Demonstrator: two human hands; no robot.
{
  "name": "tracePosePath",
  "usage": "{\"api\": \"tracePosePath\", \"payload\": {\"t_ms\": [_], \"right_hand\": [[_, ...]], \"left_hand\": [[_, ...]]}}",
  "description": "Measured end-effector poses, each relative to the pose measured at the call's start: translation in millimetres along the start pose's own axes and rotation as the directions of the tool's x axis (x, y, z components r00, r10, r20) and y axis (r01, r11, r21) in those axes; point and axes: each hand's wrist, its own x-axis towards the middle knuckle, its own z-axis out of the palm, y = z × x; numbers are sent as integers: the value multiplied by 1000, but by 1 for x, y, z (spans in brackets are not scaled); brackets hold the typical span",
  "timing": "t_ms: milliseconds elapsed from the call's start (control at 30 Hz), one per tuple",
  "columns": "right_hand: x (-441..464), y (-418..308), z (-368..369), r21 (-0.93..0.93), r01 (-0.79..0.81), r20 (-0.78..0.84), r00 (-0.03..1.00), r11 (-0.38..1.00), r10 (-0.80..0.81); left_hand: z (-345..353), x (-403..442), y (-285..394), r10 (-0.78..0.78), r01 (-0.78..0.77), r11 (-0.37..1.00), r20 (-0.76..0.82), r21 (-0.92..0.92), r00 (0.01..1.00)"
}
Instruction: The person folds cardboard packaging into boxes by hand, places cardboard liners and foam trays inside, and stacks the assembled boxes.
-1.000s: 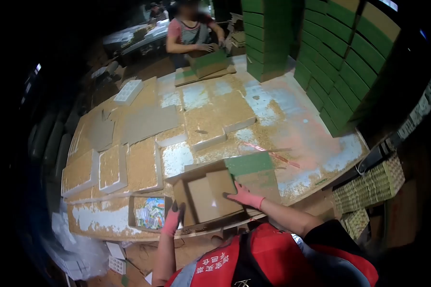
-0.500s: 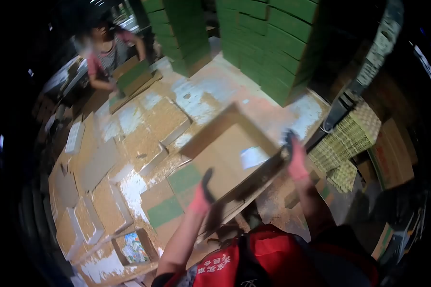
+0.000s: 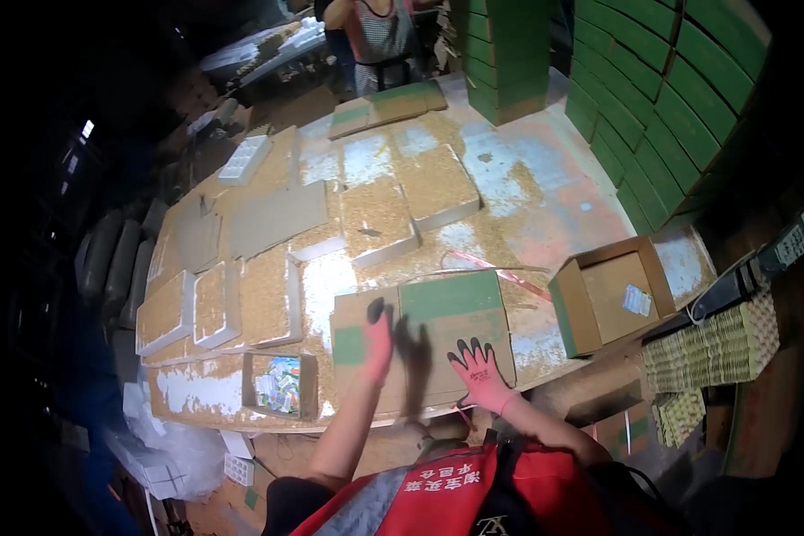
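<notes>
Flat folded cardboard (image 3: 451, 335) lies on the near middle of the desk (image 3: 581, 234), with green printed along its far edge and another green patch at its left. The right hand (image 3: 481, 373), in a pink glove with dark fingertips, rests on the right part of this cardboard, its fingers spread apart and gripping nothing. The left hand (image 3: 380, 344), gloved alike, is over the left part, seen edge-on; most of its fingers are hidden, so I cannot tell how they are bent or whether they touch the cardboard. Its shadow falls to the right.

To the right, near the desk's edge, an open box (image 3: 598, 314) holds a small pale packet (image 3: 636, 300). On the near left, a smaller box (image 3: 307, 386) holds many colourful packets (image 3: 278, 384). A pink ribbon (image 3: 523, 283) lies just beyond the cardboard.

Farther left are white-sided blocks (image 3: 261, 308) topped with brown crumbs, and a grey sheet (image 3: 280, 219). Tall stacks of green boxes (image 3: 657, 98) stand at the far right. Beyond the far edge stands another person (image 3: 382, 40), near more folded cardboard (image 3: 389, 111).
</notes>
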Motion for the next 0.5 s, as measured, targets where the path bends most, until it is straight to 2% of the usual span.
{"api": "tracePosePath", "payload": {"t_ms": [33,100,133,167,200,267,333,400,467,500], "right_hand": [[9,-2,-8,-87,66,-3,998,994,-67],[8,-14,21,-278,195,-56,974,941,-219],[7,-19,30,-378,248,-64,954,892,-293],[0,-30,-15,-195,320,47,947,927,-317],[-1,-36,-37,-151,360,34,933,921,-359],[7,-48,-73,-64,462,4,886,885,-463],[17,-69,-145,14,417,-9,909,909,-417],[23,-78,-206,112,221,51,972,969,-228],[44,-68,-235,134,51,286,954,990,-88],[52,-56,-234,162,53,209,974,985,-86]], "left_hand": [[-37,-1,-15,62,-61,997,-31,44,998],[-91,-37,-7,170,-166,979,-25,122,985],[-112,-52,-9,140,-140,984,6,110,990],[-127,-73,-4,213,-208,952,1,226,977],[-135,-96,23,164,-157,948,-2,277,986],[-154,-120,42,414,-416,704,142,575,899],[-156,-133,75,568,-638,402,368,656,736],[-145,-117,72,624,-721,219,474,657,621],[-136,-82,64,625,-773,77,574,629,529],[-130,-65,60,630,-780,41,590,624,505]]}}
